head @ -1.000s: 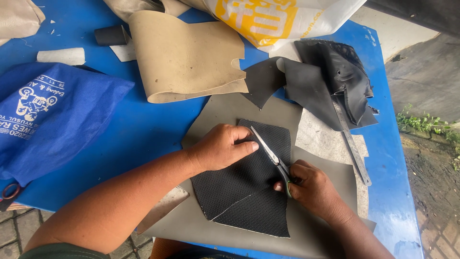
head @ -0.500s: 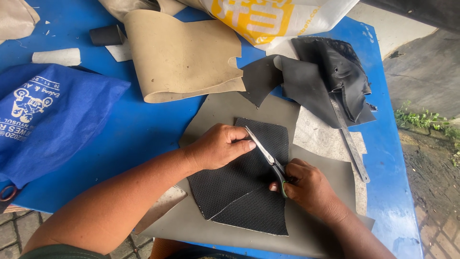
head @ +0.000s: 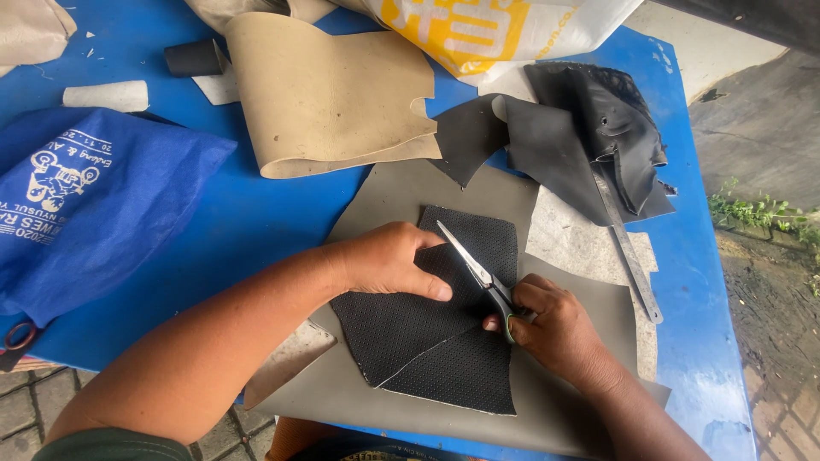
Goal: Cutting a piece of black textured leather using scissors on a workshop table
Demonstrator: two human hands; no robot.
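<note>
At table centre, the left hand (head: 389,260) is pressing flat on the black perforated sheet (head: 436,329) lying on grey material (head: 401,192). At its three o'clock, the right hand (head: 551,329) is gripping scissors (head: 478,273), blades lying across the sheet.

Blue table (head: 256,213) outdoors — paving (head: 769,324), weeds (head: 760,212), daylight.

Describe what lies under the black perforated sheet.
The black perforated sheet lies on a larger grey sheet, which rests on the blue table. The part directly beneath the black piece is covered.
</note>
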